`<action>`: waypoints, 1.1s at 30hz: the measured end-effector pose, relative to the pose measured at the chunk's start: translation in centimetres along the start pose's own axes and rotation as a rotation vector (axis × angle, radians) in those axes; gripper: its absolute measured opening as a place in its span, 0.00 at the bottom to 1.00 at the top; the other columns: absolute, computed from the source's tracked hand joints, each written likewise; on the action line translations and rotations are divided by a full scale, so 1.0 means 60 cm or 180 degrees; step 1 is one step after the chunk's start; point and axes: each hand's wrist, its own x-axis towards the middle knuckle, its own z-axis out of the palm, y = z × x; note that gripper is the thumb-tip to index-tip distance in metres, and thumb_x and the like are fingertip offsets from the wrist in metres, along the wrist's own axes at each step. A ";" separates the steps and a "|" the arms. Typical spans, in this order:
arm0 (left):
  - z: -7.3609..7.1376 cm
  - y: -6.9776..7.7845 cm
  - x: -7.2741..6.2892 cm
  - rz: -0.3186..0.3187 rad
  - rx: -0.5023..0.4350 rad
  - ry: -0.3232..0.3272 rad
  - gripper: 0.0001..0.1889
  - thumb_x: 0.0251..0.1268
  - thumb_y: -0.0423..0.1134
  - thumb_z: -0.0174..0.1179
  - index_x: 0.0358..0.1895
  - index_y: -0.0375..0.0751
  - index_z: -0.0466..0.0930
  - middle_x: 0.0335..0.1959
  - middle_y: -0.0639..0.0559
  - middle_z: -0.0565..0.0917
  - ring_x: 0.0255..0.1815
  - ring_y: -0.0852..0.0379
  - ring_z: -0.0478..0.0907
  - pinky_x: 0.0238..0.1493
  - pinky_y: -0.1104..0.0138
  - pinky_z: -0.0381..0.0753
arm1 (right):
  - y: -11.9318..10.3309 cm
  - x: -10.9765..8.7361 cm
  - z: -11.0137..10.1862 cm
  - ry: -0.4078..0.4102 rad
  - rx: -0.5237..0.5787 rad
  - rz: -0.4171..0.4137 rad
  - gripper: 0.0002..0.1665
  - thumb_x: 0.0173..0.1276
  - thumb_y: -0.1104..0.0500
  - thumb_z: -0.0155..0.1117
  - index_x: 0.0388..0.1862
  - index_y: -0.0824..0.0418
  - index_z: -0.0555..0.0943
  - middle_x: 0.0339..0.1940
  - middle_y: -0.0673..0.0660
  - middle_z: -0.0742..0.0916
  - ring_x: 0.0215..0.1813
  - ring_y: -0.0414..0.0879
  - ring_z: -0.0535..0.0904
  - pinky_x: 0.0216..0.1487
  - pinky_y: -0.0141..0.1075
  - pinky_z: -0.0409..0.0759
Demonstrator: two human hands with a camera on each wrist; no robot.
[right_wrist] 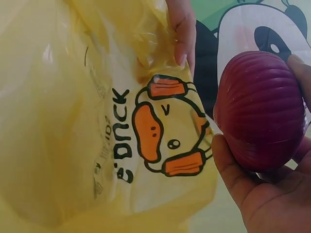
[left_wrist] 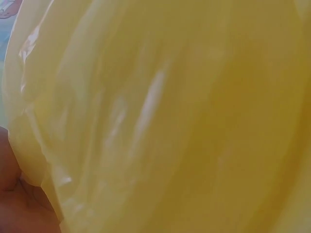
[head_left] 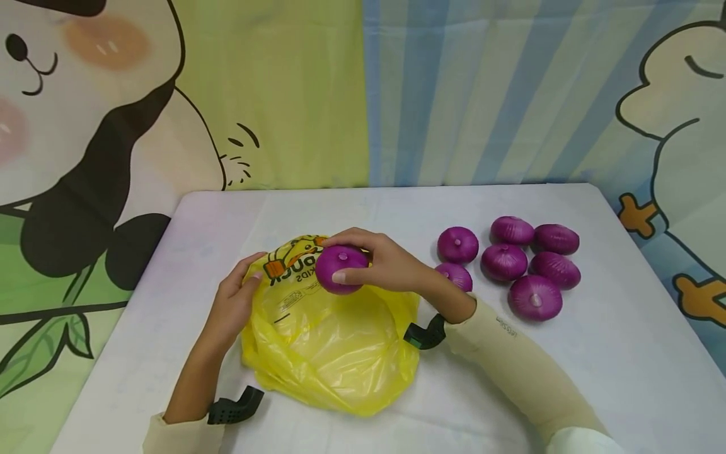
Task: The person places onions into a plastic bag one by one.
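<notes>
A yellow plastic bag [head_left: 340, 353] with a printed duck lies in the middle of the white table. My left hand [head_left: 234, 302] grips the bag's edge at its left side, thumb on top. In the left wrist view the bag [left_wrist: 160, 116] fills nearly everything, with part of the hand [left_wrist: 24, 204] at the lower left. My right hand [head_left: 391, 261] holds a purple onion [head_left: 340, 270] over the printed end of the bag. The right wrist view shows this ribbed onion [right_wrist: 262, 111] between thumb and fingers, beside the duck print.
Several more purple onions [head_left: 535, 297] lie grouped on the right side of the white table [head_left: 618, 378]. One onion [head_left: 455, 276] is partly hidden behind my right wrist. A cartoon-printed curtain [head_left: 295, 94] stands behind the table.
</notes>
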 end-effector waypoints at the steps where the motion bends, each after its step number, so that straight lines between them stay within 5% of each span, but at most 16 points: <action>1: 0.000 0.001 -0.001 0.0008 -0.0013 -0.0008 0.23 0.80 0.46 0.40 0.73 0.47 0.62 0.66 0.45 0.70 0.60 0.48 0.71 0.51 0.75 0.73 | 0.002 0.003 0.003 -0.0023 0.0015 0.0036 0.28 0.64 0.60 0.69 0.64 0.58 0.76 0.60 0.52 0.78 0.56 0.48 0.76 0.49 0.39 0.81; 9: 0.005 0.005 -0.003 0.0021 -0.0028 -0.0034 0.23 0.80 0.45 0.40 0.73 0.48 0.62 0.68 0.46 0.68 0.62 0.48 0.70 0.53 0.75 0.72 | 0.016 0.009 0.025 -0.0129 -0.0001 0.0317 0.29 0.65 0.59 0.70 0.64 0.59 0.76 0.60 0.53 0.77 0.57 0.49 0.75 0.48 0.37 0.81; 26: 0.005 -0.001 -0.001 0.0035 0.0105 0.0007 0.23 0.80 0.46 0.40 0.73 0.46 0.63 0.67 0.46 0.69 0.63 0.51 0.68 0.55 0.76 0.69 | 0.062 0.002 0.074 -0.0757 -0.0445 0.0343 0.30 0.62 0.52 0.73 0.62 0.58 0.78 0.56 0.49 0.78 0.55 0.42 0.71 0.50 0.32 0.77; 33: 0.005 0.001 0.000 0.0067 0.0081 -0.0018 0.23 0.80 0.45 0.40 0.73 0.46 0.62 0.67 0.45 0.69 0.64 0.50 0.67 0.55 0.77 0.68 | 0.064 0.000 0.077 -0.0828 -0.0544 0.0291 0.38 0.60 0.52 0.74 0.68 0.58 0.72 0.66 0.52 0.73 0.65 0.48 0.67 0.54 0.31 0.75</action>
